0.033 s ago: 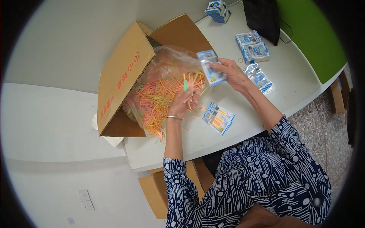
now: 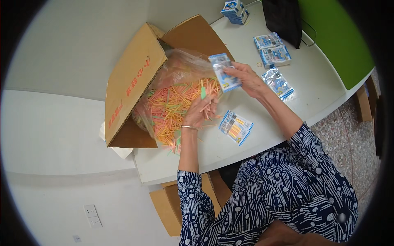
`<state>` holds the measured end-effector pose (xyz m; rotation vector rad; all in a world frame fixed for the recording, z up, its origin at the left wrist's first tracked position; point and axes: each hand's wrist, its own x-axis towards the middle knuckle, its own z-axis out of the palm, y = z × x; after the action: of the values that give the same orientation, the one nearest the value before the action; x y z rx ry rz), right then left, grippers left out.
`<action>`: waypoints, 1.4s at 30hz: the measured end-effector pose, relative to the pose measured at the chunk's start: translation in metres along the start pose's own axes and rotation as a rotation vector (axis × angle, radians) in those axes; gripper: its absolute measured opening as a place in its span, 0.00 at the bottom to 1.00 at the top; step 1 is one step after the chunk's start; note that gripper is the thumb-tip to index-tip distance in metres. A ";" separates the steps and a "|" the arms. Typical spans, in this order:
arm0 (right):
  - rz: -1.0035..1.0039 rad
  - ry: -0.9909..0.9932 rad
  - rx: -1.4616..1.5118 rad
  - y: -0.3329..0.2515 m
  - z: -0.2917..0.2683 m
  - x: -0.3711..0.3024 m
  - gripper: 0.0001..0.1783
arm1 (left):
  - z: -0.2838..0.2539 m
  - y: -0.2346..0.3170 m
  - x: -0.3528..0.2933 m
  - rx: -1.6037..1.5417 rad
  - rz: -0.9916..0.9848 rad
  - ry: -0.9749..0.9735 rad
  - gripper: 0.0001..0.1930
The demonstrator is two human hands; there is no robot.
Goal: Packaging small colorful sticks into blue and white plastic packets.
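My left hand (image 2: 200, 110) is closed round a small bunch of thin pastel sticks (image 2: 210, 88), pink, orange and green. Under and beside it, a heap of the same sticks (image 2: 172, 102) spills from a clear plastic liner (image 2: 184, 61) in a tipped cardboard box (image 2: 133, 82). To the right, my right hand (image 2: 250, 80) pinches a blue and white plastic packet (image 2: 223, 74), upright close to the bunch; whether sticks are inside it I cannot tell. A similar packet (image 2: 236, 128), with yellowish sticks showing through it, lies on the table nearer me.
Beyond my right hand, another packet (image 2: 278, 83) and packet stacks (image 2: 273, 51) lie on the white table (image 2: 312, 86). More bundled packets (image 2: 234, 11) stand at the far edge, left of a black bag (image 2: 283, 20). A rubber band (image 2: 259, 64) lies by the stacks. Cardboard (image 2: 166, 205) stands below the table.
My right hand has shifted slightly left with the packet. My left hand has edged right with the bunch of sticks, so the two are a little closer.
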<state>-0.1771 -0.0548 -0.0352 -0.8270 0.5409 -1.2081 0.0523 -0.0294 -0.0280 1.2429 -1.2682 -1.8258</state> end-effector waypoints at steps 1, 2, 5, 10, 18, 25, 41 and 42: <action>0.002 -0.002 0.001 0.005 0.006 0.007 0.13 | 0.006 -0.002 -0.002 -0.080 -0.010 -0.033 0.12; -0.006 -0.038 0.008 0.010 0.011 0.013 0.13 | 0.012 -0.004 -0.003 -0.161 -0.021 -0.068 0.12; -0.047 -0.069 -0.033 0.032 0.016 0.026 0.13 | 0.022 -0.007 -0.001 -0.228 -0.060 -0.116 0.11; 0.072 -0.097 0.031 0.050 0.027 0.030 0.12 | 0.017 -0.010 0.007 -0.271 -0.077 -0.169 0.10; 0.139 -0.127 0.021 0.057 0.039 0.023 0.12 | 0.011 -0.014 0.013 -0.392 -0.087 -0.146 0.11; -0.145 -0.047 -0.256 0.028 0.034 0.019 0.11 | 0.003 -0.010 0.006 -0.255 -0.030 -0.034 0.13; 0.104 -0.052 -0.304 0.030 0.011 -0.030 0.11 | 0.012 0.008 0.003 -0.456 0.570 0.317 0.19; 0.105 -0.050 -0.305 0.030 0.010 -0.030 0.11 | 0.016 0.010 0.003 -0.465 0.595 0.352 0.19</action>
<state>-0.1605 -0.0193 -0.0543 -1.0697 0.7297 -1.0191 0.0363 -0.0292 -0.0184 0.7724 -0.8290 -1.2933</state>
